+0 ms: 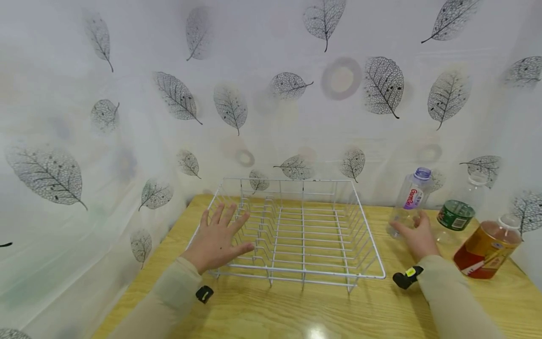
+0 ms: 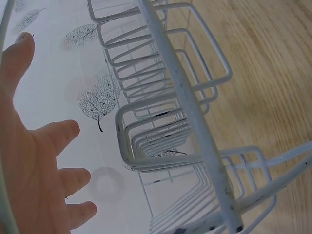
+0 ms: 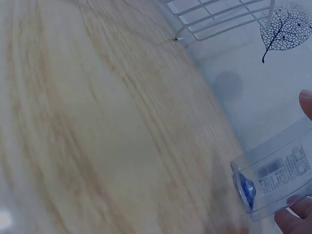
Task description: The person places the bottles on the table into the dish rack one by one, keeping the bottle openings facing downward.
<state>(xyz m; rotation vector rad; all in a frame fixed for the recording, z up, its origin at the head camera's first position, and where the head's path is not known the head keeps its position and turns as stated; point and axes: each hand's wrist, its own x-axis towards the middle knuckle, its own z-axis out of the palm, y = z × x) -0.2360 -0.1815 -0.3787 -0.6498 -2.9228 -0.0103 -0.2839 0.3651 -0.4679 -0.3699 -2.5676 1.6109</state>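
A clear plastic bottle with a purple, uncapped neck and a red-and-purple label stands at the back right. My right hand holds it low down, thumb on the near side and fingers around the other. In the right wrist view, the bottle shows between a thumb and fingertips at the right edge. A white wire dish rack occupies the middle of the table. My left hand is spread, fingers straight, over the rack's left side; whether it touches the wire is unclear. Nothing is in that hand.
Right of the held bottle stand a clear bottle with a green label and a bottle of reddish-brown liquid. The wooden table meets a white leaf-patterned curtain behind and at the sides.
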